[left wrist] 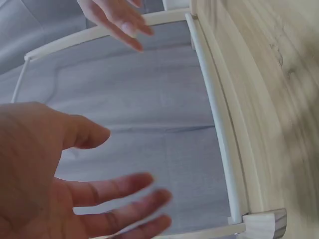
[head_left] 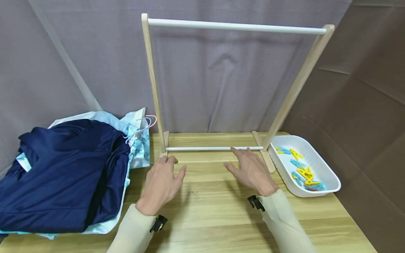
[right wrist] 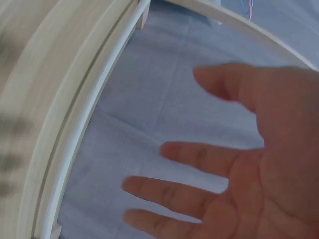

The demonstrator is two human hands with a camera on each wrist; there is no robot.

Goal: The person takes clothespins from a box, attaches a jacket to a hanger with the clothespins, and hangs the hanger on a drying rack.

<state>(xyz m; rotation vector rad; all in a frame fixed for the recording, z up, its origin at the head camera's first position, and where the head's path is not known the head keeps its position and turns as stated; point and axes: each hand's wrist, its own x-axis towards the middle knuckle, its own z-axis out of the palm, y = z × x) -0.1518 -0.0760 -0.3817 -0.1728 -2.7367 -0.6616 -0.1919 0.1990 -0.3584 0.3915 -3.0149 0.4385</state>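
Observation:
Both hands hover over the wooden table [head_left: 202, 211] with nothing in them. In the head view my left hand [head_left: 162, 182] is nearest the left foot of a small clothes rack [head_left: 237, 26], its fingers apart and relaxed. My right hand [head_left: 251, 170] is near the rack's right foot, fingers spread, as the right wrist view also shows. The rack has pale wooden sides and white bars. A pile of dark navy clothes [head_left: 72, 168] lies at the left, over light blue garments [head_left: 139, 151]. Pink and blue hanger hooks [head_left: 145, 128] stick out of it.
At the right stands a white plastic tub [head_left: 329, 175] with several yellow and blue clothespins [head_left: 305, 174] in it. A grey curtain [head_left: 221, 77] hangs behind the rack, and a brownish cloth [head_left: 364, 116] lines the right side.

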